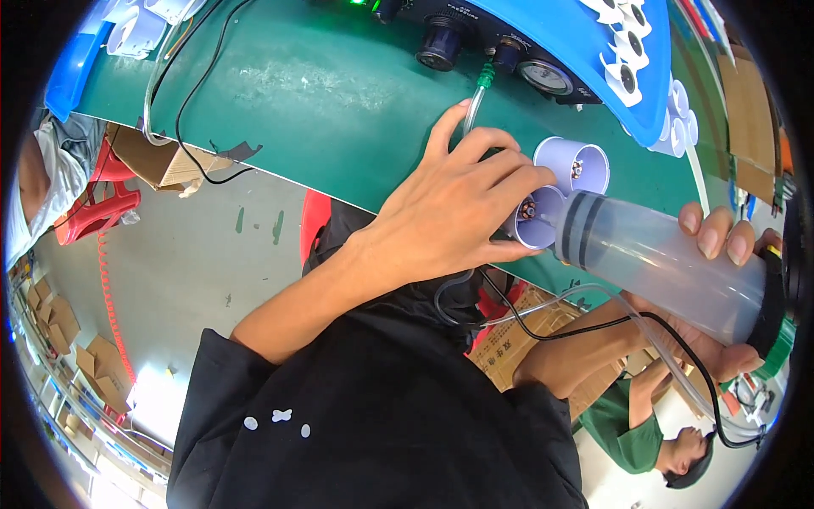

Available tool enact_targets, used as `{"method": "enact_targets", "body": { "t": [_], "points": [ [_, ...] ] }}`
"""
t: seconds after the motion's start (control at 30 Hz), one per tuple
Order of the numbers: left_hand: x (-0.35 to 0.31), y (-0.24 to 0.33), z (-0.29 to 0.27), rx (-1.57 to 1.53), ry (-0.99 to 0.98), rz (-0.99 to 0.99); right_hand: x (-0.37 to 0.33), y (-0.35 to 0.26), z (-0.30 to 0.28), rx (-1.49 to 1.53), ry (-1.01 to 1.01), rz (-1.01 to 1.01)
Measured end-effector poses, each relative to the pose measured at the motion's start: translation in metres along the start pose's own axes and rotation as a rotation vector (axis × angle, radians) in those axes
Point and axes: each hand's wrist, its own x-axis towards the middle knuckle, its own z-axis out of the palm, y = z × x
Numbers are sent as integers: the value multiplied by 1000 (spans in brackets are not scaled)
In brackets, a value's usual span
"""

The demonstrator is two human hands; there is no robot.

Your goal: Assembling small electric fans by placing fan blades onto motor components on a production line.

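The left hand (462, 199) was curled partly closed, fingers and thumb gripping a pale lilac cup (544, 197) with small coppery parts inside. The right hand (721, 360) was wrapped around a large translucent syringe (661, 248), its front end at that cup's mouth. Work on this cup looked under way, though any fill was too small to tell. Just beside it, a second cup (551, 151) on the green bench (339, 140) probably remained; whether the white pieces (626, 78) in the blue tray (551, 38) were finished was unclear.
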Motion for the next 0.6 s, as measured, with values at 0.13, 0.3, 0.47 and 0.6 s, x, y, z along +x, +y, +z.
{"method": "enact_targets", "body": {
  "t": [0.13, 0.3, 0.47, 0.6],
  "points": [
    [0, 0, 1, 3, -3, 0, -1, -4, 2, 34, 38, 32],
    [1, 0, 1, 4, 3, -2, 0, -4, -5, 74, -35, 124],
    [4, 0, 1, 2, -3, 12, 0, -5, 3, 173, 20, 90],
    [3, 4, -3, -5, -16, -24, -1, -18, -28, 63, 90, -165]
  ]
}}
